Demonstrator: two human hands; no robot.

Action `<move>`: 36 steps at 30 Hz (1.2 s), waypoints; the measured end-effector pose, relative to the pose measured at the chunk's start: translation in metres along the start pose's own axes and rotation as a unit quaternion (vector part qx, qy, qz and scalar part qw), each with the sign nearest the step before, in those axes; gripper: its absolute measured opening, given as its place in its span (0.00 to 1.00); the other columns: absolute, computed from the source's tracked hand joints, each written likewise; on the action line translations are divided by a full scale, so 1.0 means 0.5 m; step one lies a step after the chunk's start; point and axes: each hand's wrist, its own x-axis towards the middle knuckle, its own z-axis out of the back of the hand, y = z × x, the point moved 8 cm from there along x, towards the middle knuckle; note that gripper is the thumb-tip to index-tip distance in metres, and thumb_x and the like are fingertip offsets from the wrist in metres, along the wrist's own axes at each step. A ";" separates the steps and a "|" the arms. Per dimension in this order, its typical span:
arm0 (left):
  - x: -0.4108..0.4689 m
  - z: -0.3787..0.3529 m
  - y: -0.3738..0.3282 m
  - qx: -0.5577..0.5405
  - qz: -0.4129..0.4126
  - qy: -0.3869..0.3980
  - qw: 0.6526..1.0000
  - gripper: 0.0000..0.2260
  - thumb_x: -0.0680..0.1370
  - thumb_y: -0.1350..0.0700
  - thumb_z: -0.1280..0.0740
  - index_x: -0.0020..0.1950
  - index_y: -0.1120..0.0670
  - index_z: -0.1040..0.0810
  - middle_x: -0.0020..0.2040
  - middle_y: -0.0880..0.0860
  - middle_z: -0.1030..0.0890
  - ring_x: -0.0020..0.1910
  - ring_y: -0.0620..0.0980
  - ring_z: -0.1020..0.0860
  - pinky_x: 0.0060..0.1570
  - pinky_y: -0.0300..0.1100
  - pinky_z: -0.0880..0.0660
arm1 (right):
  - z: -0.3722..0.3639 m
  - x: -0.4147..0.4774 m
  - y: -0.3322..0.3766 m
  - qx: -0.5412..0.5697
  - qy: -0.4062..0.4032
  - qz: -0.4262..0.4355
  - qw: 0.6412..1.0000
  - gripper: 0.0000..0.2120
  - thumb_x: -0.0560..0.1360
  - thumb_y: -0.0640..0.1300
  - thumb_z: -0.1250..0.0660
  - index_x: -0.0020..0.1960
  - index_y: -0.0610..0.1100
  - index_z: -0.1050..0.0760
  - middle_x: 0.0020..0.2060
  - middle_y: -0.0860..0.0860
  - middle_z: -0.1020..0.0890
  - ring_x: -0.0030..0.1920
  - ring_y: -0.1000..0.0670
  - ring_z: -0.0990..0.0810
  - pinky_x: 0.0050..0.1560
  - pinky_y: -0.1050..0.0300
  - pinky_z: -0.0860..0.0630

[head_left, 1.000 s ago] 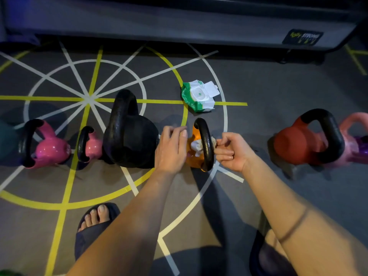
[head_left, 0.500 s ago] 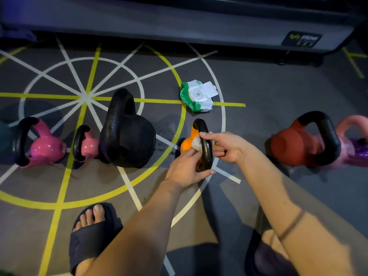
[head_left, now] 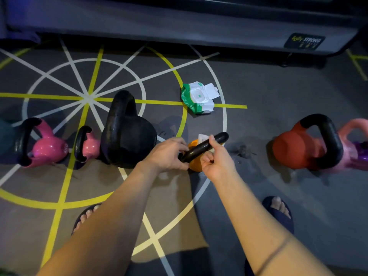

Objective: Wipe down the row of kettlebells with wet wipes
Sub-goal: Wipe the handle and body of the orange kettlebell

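Turning since half a second ago, the black handle [head_left: 200, 150] of the orange kettlebell [head_left: 194, 165] is now lying on a slant, from lower left to upper right near the centre of the frame, where before it was running straight up and down. The left hand [head_left: 169, 154] has slid to the handle's lower-left end and is gripping it with curled fingers. The right hand [head_left: 218, 159] is clasping the middle of the handle, thumb lying over the top, and the white wet wipe [head_left: 202, 138] is peeking out above the handle beside that thumb. Just left of the hands, the big black kettlebell [head_left: 127, 136] is standing with two pink kettlebells [head_left: 48, 149] further left. At the right edge, well apart, the red kettlebell [head_left: 294, 150] is sitting against a paler pink one [head_left: 353, 130]. Above centre, the green pack of wipes [head_left: 197, 98] is lying on the grey floor [head_left: 258, 100] with its lid open. Two sandalled feet [head_left: 278, 211] are showing low in the frame.
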 end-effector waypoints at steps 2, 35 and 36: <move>-0.005 0.017 0.002 0.030 -0.004 -0.028 0.999 0.18 0.71 0.46 0.24 0.60 0.48 0.16 0.59 0.44 0.24 0.58 0.45 0.26 0.56 0.43 0.27 | 0.006 -0.005 -0.007 0.024 0.005 0.007 1.000 0.10 0.78 0.43 0.29 0.43 0.45 0.29 0.24 0.53 0.38 0.21 0.57 0.39 0.20 0.65 0.41; 0.092 0.026 -0.110 0.046 0.057 -0.262 0.962 0.26 0.83 0.42 0.47 0.79 0.51 0.35 0.74 0.53 0.29 0.73 0.54 0.31 0.68 0.55 0.31 | 0.027 -0.012 0.015 0.094 0.212 -0.011 0.973 0.10 0.68 0.31 0.48 0.39 0.44 0.34 0.26 0.52 0.38 0.20 0.55 0.40 0.24 0.64 0.37; 0.092 0.025 -0.111 0.044 0.054 -0.262 0.962 0.26 0.83 0.43 0.47 0.79 0.51 0.34 0.74 0.53 0.29 0.72 0.54 0.31 0.68 0.55 0.31 | 0.027 -0.017 -0.003 0.045 0.211 -0.006 0.976 0.10 0.69 0.30 0.49 0.40 0.44 0.35 0.26 0.52 0.39 0.20 0.55 0.41 0.24 0.62 0.37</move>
